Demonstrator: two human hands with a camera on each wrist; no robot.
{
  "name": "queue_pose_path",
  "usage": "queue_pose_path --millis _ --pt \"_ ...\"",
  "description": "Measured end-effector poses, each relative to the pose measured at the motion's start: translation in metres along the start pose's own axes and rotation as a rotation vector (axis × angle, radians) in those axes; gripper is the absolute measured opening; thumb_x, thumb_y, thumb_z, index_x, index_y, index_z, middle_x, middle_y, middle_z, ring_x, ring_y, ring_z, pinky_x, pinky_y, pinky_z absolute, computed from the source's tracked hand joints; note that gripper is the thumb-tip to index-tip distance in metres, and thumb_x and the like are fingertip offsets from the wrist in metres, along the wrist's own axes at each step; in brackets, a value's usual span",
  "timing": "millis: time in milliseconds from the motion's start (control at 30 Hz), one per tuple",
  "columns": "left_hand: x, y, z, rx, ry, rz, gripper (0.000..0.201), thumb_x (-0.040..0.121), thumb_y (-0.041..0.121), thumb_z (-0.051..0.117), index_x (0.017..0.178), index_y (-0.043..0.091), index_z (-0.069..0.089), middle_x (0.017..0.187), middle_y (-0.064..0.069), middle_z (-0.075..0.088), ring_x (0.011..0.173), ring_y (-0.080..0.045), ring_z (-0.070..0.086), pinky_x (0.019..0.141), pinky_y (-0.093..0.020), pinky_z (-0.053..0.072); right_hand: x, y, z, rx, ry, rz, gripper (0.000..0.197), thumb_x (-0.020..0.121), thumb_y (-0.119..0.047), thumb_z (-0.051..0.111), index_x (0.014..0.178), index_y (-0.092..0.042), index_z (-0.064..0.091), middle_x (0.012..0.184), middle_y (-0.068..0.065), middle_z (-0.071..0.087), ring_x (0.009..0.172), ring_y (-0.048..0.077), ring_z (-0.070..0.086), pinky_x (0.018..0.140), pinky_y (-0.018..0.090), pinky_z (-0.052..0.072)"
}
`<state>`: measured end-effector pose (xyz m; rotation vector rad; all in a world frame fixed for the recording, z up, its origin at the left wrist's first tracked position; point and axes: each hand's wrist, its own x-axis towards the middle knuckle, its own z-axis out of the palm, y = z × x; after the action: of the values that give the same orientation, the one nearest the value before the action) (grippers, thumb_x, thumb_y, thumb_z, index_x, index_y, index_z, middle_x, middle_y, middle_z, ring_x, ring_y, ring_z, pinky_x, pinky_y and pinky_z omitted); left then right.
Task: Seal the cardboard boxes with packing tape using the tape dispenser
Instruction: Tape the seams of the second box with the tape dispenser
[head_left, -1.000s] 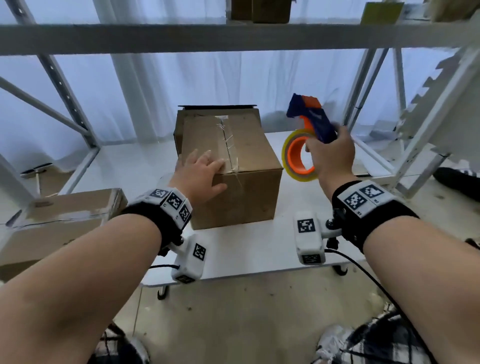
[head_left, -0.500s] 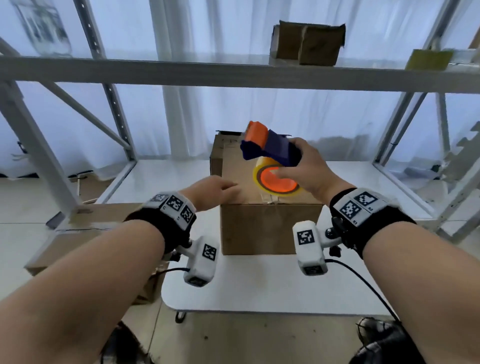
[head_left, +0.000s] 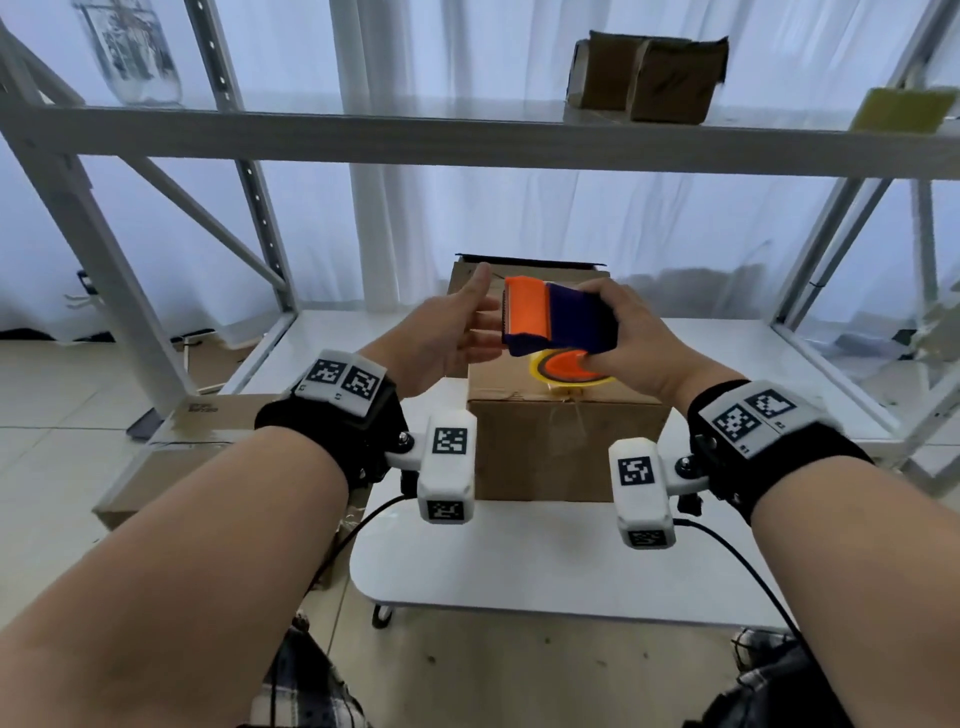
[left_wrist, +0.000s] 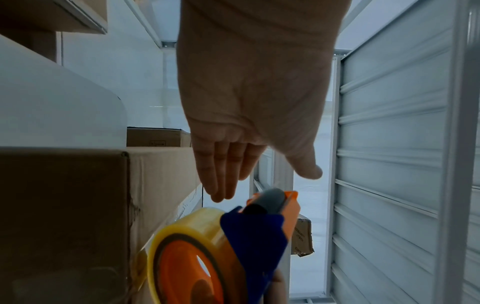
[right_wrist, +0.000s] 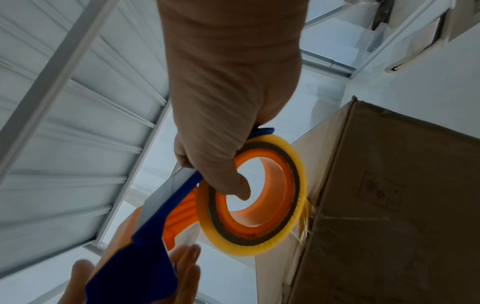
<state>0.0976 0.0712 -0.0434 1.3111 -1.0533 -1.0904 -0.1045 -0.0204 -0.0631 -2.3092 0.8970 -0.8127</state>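
Observation:
A brown cardboard box (head_left: 566, 447) stands on the white table (head_left: 519, 566), old tape strands hanging at its front top edge. My right hand (head_left: 618, 338) grips the blue and orange tape dispenser (head_left: 558, 322) above the box, thumb hooked in the orange core of the yellowish tape roll (head_left: 569, 371). In the right wrist view the tape roll (right_wrist: 250, 197) hangs beside the box (right_wrist: 389, 205). My left hand (head_left: 452, 332) is raised, fingers straight, just left of the dispenser's orange front. In the left wrist view the left hand (left_wrist: 249, 144) hovers above the dispenser (left_wrist: 257, 232), holding nothing.
A second box (head_left: 498, 267) stands behind the first. Another sealed box (head_left: 171, 447) lies low at the left beside the table. Grey metal shelving (head_left: 467, 140) spans overhead, carrying small boxes (head_left: 649, 78). A rack post (head_left: 93, 249) rises at left.
My left hand lifted off the box top and rose beside the dispenser. My right hand turned the dispenser and brought it over the box centre, toward the left hand.

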Motion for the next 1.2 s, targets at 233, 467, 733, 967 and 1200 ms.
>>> queue_pose_path --millis 233,467,733,967,1200 --pt "-0.009 -0.006 -0.013 0.093 -0.101 0.025 0.046 0.094 0.044 0.048 0.106 0.003 0.063 0.09 -0.007 0.069 0.081 -0.016 0.065 0.078 -0.026 0.054 -0.006 -0.007 0.003 -0.101 -0.002 -0.03 0.07 0.068 -0.02 0.084 0.125 -0.024 0.045 0.115 -0.002 0.043 0.114 0.022 0.043 0.099 0.041 0.043" --pt "-0.012 -0.005 -0.021 0.084 -0.084 0.021 0.036 0.094 0.026 0.055 0.114 -0.004 0.059 0.095 -0.008 0.068 0.082 -0.016 0.063 0.07 -0.02 0.054 -0.007 -0.007 0.003 -0.112 -0.01 -0.036 0.072 0.067 -0.022 0.085 0.126 -0.023 0.044 0.115 -0.002 0.044 0.114 0.024 0.044 0.098 0.043 0.045" --pt "-0.016 0.0 -0.02 0.208 -0.064 0.044 0.02 0.092 0.012 0.059 0.104 -0.003 0.061 0.087 -0.008 0.068 0.072 -0.012 0.064 0.064 -0.019 0.054 -0.006 -0.006 0.0 -0.244 0.01 0.012 0.074 0.06 -0.052 0.084 0.116 -0.035 0.039 0.114 -0.006 0.04 0.106 0.013 0.041 0.089 0.03 0.04" --pt "-0.018 0.01 -0.022 0.254 0.043 0.053 0.014 0.09 0.013 0.062 0.094 0.0 0.065 0.074 -0.005 0.071 0.065 -0.011 0.068 0.061 -0.02 0.056 -0.001 -0.018 0.007 -0.344 -0.024 -0.167 0.073 0.073 -0.038 0.08 0.132 -0.019 0.041 0.125 0.004 0.05 0.112 0.019 0.046 0.096 0.038 0.044" --pt "-0.017 0.006 -0.022 0.283 0.112 0.035 0.013 0.09 0.008 0.062 0.093 -0.005 0.063 0.077 -0.01 0.067 0.055 -0.006 0.065 0.058 -0.017 0.055 0.001 -0.011 0.002 -0.518 -0.094 -0.182 0.087 0.082 -0.053 0.065 0.149 -0.04 0.011 0.128 0.005 0.047 0.118 0.024 0.041 0.104 0.043 0.032"
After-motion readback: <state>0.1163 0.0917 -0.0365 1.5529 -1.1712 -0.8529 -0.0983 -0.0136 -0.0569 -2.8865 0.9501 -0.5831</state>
